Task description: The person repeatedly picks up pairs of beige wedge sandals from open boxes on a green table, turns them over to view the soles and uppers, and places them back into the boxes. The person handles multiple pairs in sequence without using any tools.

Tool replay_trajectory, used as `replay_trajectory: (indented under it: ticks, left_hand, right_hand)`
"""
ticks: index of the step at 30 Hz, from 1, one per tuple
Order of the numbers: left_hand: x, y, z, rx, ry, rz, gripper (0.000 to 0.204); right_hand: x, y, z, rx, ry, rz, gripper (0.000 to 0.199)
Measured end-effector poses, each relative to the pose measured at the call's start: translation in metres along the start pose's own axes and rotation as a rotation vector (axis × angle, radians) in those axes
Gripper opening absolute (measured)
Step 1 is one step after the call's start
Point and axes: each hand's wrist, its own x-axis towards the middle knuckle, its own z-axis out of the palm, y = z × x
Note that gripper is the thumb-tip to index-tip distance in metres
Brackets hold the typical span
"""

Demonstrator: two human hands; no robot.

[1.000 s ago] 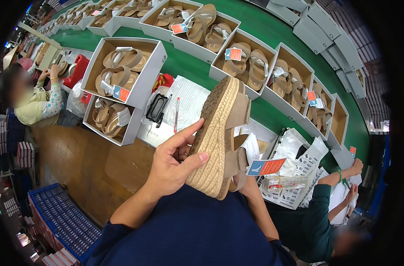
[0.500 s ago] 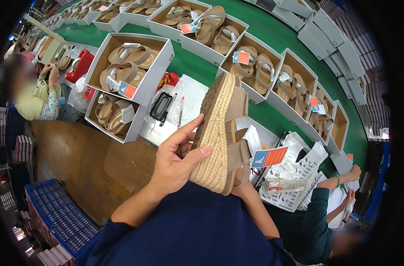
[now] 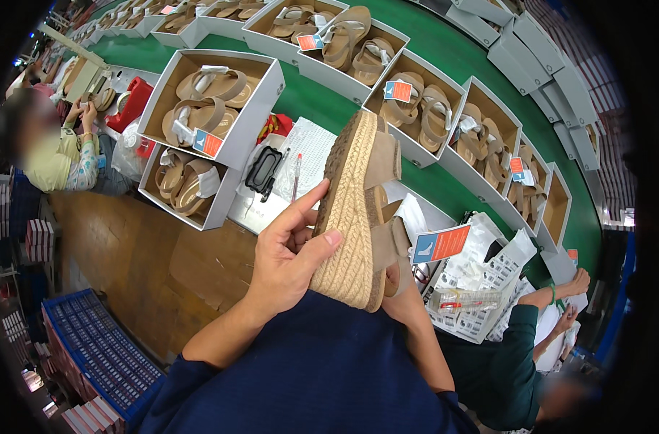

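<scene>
Behind the table (image 3: 248, 217), a row of open shoe boxes stands on the green belt (image 3: 309, 92). Two stacked boxes (image 3: 247, 124) sit by the table's near edge, two sandals in each. One wedge sandal (image 3: 349, 224) is held up before that edge, sole leftward. The left hand (image 3: 286, 262) pinches its sole between thumb and fingers; the right hand's (image 3: 407, 302) fingers, mostly hidden near the lower strap, perhaps touch it; I cannot tell their grip. One orange-and-blue tag (image 3: 443, 244), printed, with a white foot shape, hangs beside the straps.

Sandal tag (image 3: 441, 244) seemingly illegible
</scene>
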Motion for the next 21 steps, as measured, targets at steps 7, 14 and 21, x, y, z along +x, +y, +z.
replay_trajectory:
  ticks: [7,14,21]
  left_hand:
    - [0.006,-0.003,-0.001,-0.132,0.079,-0.034,0.059]
    - [0.008,-0.009,0.002,-0.224,0.21,-0.015,0.061]
    - [0.018,-0.021,-0.012,-0.741,0.056,-0.263,0.045]
  right_hand:
    - [-0.001,0.058,0.025,-0.177,0.105,-0.137,0.047]
    - [0.011,0.085,0.039,0.348,0.098,0.199,0.091]
    - [0.057,0.112,0.055,0.089,0.344,0.11,0.043]
